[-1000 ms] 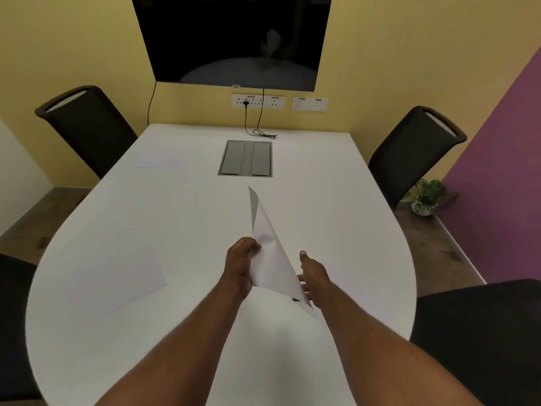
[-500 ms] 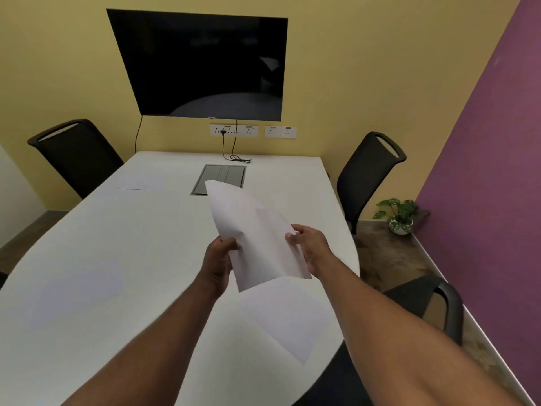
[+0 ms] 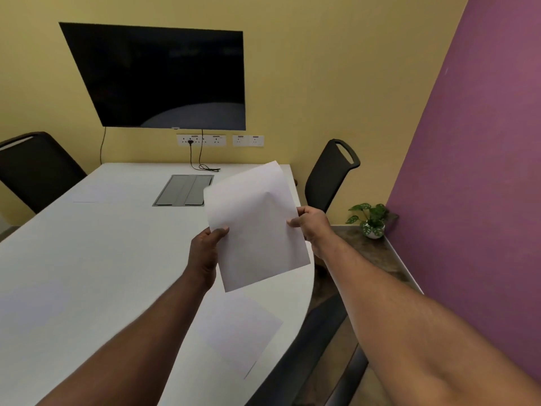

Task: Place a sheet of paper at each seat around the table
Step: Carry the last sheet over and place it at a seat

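I hold a white sheet of paper (image 3: 254, 227) in the air above the right side of the white table (image 3: 96, 259). My left hand (image 3: 206, 253) pinches its left edge and my right hand (image 3: 311, 225) grips its right edge. Another sheet (image 3: 243, 329) lies flat on the table below, near the right rim. A faint sheet (image 3: 96, 193) lies at the far left seat, and one more (image 3: 35, 306) at the near left. A black chair (image 3: 330, 174) stands at the far right seat, beyond the held sheet.
A black chair (image 3: 35, 168) stands at the far left. Part of a dark chair (image 3: 325, 341) sits under the table's right rim. A grey cable hatch (image 3: 184, 190) is set in the tabletop. A screen (image 3: 164, 77) hangs on the yellow wall; a potted plant (image 3: 370, 219) sits by the purple wall.
The view has swung to the right and up. The held sheet has turned from edge-on to facing me and moved toward the far right seat. A sheet now lies below it.
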The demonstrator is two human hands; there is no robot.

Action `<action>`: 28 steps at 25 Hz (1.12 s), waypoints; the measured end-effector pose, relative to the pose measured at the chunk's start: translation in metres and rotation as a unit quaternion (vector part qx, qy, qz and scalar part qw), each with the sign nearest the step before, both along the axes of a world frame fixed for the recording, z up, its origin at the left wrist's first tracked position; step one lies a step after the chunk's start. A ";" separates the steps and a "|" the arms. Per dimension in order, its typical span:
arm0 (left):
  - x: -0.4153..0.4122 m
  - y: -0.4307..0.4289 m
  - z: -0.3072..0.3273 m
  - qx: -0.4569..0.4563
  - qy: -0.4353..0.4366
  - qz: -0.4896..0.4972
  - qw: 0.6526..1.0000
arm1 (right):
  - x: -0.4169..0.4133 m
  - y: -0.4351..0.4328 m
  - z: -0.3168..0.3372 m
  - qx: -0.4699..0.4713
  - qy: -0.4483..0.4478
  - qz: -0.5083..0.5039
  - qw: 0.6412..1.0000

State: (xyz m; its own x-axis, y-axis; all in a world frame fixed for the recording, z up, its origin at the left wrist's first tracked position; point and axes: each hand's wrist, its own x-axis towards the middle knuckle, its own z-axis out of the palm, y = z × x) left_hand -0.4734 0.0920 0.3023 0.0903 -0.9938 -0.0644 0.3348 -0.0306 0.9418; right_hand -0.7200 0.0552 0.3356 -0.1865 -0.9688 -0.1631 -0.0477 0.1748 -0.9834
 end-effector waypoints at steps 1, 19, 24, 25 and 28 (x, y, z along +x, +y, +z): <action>-0.009 -0.005 0.000 0.001 0.000 0.003 1.000 | -0.008 -0.005 -0.001 -0.003 -0.001 -0.003 1.000; -0.163 -0.132 -0.029 0.046 -0.050 0.082 0.994 | -0.142 -0.167 -0.031 -0.008 0.044 0.010 0.999; -0.189 -0.164 -0.033 0.055 -0.058 0.113 0.990 | -0.166 -0.215 -0.041 0.008 0.031 0.052 0.998; -0.194 -0.172 -0.035 0.058 -0.059 0.122 0.989 | -0.171 -0.225 -0.043 0.007 0.028 0.064 0.998; -0.216 -0.200 -0.040 0.068 -0.072 0.156 0.983 | -0.193 -0.264 -0.055 0.008 0.015 0.096 0.995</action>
State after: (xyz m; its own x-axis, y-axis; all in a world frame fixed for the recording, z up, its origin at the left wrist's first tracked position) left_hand -0.6895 -0.1078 0.2625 0.4070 -0.8995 -0.1588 0.2118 -0.0761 0.9743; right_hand -0.9127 -0.2083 0.2808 -0.0029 -0.9843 -0.1764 -0.1109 0.1756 -0.9782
